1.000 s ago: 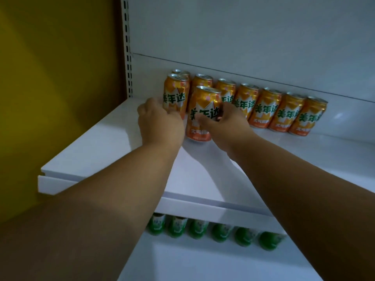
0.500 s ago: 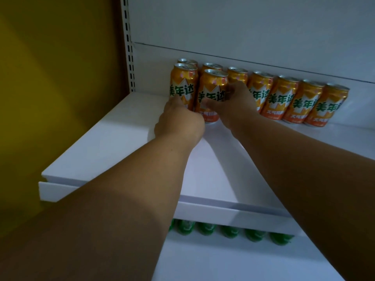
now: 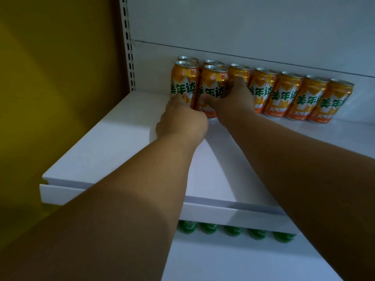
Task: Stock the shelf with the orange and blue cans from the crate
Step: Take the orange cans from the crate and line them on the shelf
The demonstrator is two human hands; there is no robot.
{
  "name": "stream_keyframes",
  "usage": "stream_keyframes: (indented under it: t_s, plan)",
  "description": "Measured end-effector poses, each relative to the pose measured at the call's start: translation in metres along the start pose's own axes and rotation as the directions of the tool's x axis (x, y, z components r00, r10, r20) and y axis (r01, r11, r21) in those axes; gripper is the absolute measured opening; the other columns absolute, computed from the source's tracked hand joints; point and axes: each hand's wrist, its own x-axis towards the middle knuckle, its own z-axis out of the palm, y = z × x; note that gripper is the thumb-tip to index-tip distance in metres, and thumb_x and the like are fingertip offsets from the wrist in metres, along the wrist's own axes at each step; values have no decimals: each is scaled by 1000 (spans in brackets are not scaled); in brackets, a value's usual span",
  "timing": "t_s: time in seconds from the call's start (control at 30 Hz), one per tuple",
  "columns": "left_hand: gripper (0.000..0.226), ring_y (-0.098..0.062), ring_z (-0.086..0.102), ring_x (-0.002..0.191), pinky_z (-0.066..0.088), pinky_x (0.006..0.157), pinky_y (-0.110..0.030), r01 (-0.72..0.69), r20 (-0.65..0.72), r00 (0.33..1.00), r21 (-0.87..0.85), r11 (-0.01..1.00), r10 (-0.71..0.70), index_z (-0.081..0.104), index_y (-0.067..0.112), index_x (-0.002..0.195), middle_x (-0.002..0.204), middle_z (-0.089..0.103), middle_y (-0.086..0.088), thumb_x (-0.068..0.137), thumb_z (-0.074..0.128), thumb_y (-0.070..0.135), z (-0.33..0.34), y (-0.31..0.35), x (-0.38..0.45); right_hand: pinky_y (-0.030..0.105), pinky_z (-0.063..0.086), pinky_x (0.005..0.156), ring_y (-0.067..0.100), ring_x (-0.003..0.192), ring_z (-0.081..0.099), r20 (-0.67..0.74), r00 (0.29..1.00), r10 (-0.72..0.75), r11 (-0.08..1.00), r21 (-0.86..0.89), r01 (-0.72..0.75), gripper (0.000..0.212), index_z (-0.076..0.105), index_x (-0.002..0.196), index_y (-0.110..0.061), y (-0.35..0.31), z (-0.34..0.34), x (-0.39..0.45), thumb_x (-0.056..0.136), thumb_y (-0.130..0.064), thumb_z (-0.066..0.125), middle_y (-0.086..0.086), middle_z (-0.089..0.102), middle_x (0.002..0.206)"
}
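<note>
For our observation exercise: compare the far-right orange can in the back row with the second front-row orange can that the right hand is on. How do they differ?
The far-right can stands in the back row; the gripped can stands ahead of that row. The right hand curls round the gripped can; nothing touches the far-right can. Another can stands behind the gripped one, only wall behind the far-right one. Both are upright, orange, with matching green lettering.

Cans on the shelf (image 3: 125, 138), with both hands at its left end.
A back row (image 3: 288, 94) stands against the rear wall; two front cans (image 3: 199, 86) stand before its left end, left hand (image 3: 180, 122) and right hand (image 3: 233, 100) on them; further cans (image 3: 233, 230) sit on the shelf below.
</note>
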Motion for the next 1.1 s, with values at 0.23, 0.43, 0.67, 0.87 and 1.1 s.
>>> stream_keyframes:
  t_s: [0.23, 0.43, 0.67, 0.87, 1.1]
  plan:
    - [49, -30, 55, 118, 48, 100, -49, -50, -63, 997, 29, 998, 51, 51, 22, 136, 132, 55, -5, 88, 58, 23, 2, -1, -3, 33, 50, 87, 22, 115, 59, -1, 1000, -15, 1000, 6, 15, 76, 45, 128, -14, -4, -6, -11, 72, -44, 86, 4, 58, 125]
    - [41, -29, 52, 120, 47, 95, -41, -328, -279, 896, 103, 939, 344, 54, 11, 130, 131, 54, -11, 89, 58, 7, -9, 12, -35, 38, 40, 96, 35, 119, 49, -84, 938, -335, 923, -231, 309, 64, 46, 130, 0, -17, -44, -65, 81, -28, 76, 18, 49, 129]
    - [48, -28, 51, 118, 39, 100, -35, -687, -25, 699, 254, 681, 715, 57, 9, 130, 129, 59, -10, 83, 60, -3, -10, 49, -121, 44, 44, 95, 34, 113, 54, -95, 870, -484, 855, -263, 447, 44, 58, 120, 3, -17, -119, -145, 78, -2, 69, 19, 56, 122]
    - [48, -27, 58, 111, 44, 102, -35, -804, 64, 593, 94, 587, 803, 61, 4, 125, 122, 65, -12, 79, 63, -9, 19, 64, -232, 58, 48, 94, 43, 115, 59, -260, 865, -430, 893, -259, 367, 45, 60, 118, 10, 23, -197, -235, 74, 10, 70, 26, 60, 122]
    - [46, -26, 54, 113, 43, 104, -36, -785, 311, 551, -123, 608, 774, 60, -2, 124, 121, 63, -18, 79, 61, -13, 78, 32, -376, 56, 48, 93, 41, 111, 60, -297, 923, -244, 943, -296, 154, 38, 63, 111, 10, 108, -271, -372, 75, 6, 73, 25, 62, 118]
